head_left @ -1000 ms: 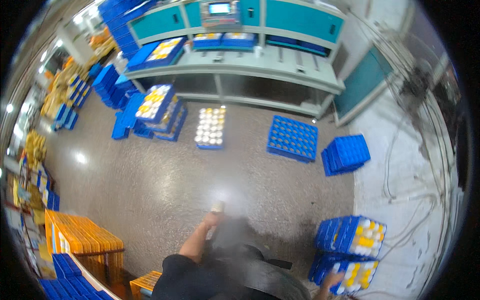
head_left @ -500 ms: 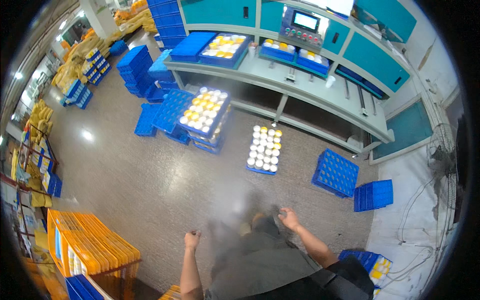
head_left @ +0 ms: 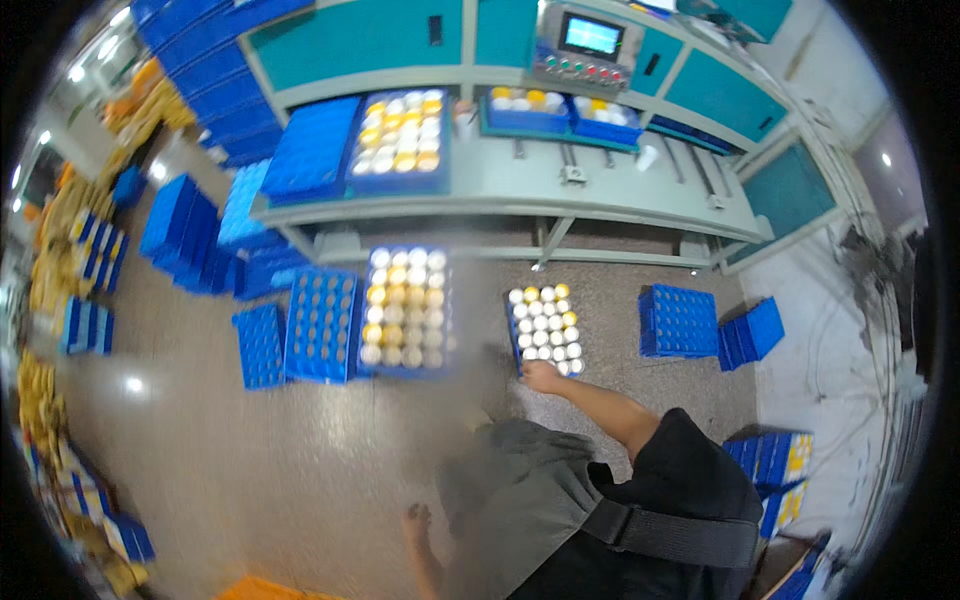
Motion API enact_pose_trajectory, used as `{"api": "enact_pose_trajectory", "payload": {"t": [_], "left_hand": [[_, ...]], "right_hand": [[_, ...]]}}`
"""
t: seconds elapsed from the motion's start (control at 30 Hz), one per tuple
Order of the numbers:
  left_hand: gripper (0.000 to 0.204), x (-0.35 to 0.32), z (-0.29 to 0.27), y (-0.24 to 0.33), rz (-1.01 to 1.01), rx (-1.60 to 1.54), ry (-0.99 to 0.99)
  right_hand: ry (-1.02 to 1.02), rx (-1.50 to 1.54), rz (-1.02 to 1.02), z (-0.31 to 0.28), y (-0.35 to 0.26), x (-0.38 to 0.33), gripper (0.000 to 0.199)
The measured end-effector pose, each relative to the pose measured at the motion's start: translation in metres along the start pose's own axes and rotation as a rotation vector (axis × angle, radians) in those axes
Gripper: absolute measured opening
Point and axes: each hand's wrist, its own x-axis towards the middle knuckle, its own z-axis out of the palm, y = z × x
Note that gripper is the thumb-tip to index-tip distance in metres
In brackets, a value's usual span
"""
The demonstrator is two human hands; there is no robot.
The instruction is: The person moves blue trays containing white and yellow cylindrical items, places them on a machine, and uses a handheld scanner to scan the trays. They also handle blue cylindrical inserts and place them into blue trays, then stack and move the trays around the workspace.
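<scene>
My right hand (head_left: 541, 376) reaches forward with its fingers curled, and nothing shows in it. In the picture it overlaps the near left corner of a blue tray (head_left: 514, 338) on the floor; whether it touches the tray I cannot tell. Upright in that tray stand rows of small round containers, their tops white with a few yellow. Low down, my left hand (head_left: 416, 522) hangs apart from everything, blurred, with its fingers unclear. To the left, a stacked blue tray (head_left: 448, 300) bears more white and yellow tops, partly smeared.
Beside that stack lie empty blue trays with round holes (head_left: 322, 325). Another holed tray stack (head_left: 680, 320) stands right, near the wall. A long bench (head_left: 480, 185) with teal panels and a control screen (head_left: 591, 36) spans the back. An orange crate edge (head_left: 265, 588) shows at the bottom.
My view has moved closer to the bench and the floor trays. My right hand has come forward to the near edge of the filled tray; my left hand sits lower in view.
</scene>
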Motion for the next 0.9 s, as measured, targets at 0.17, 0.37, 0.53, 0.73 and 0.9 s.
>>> {"api": "enact_pose_trajectory", "payload": {"t": [0.17, 0.37, 0.53, 0.73, 0.9], "left_hand": [[0.039, 0.103, -0.063, 0.062, -0.124, -0.033, -0.078], [0.025, 0.233, -0.127, 0.183, 0.032, 0.248, -0.140], [0.029, 0.334, -0.167, 0.358, 0.454, 0.665, -0.039], [0.029, 0.334, -0.069, 0.598, 0.931, 0.609, -0.033], [0.049, 0.283, 0.104, 0.769, 1.315, 0.490, -0.040]], "right_hand": [[0.084, 0.069, -0.110, -0.061, -0.154, 0.117, 0.032], [0.061, -0.063, 0.053, -0.077, -0.222, 0.171, 0.036], [0.104, 0.095, 0.124, -0.067, -0.220, 0.175, 0.034], [0.191, 0.339, 0.320, -0.141, -0.212, 0.210, 0.036], [0.486, 0.442, 0.042, -0.277, -0.205, 0.356, 0.048]]}}
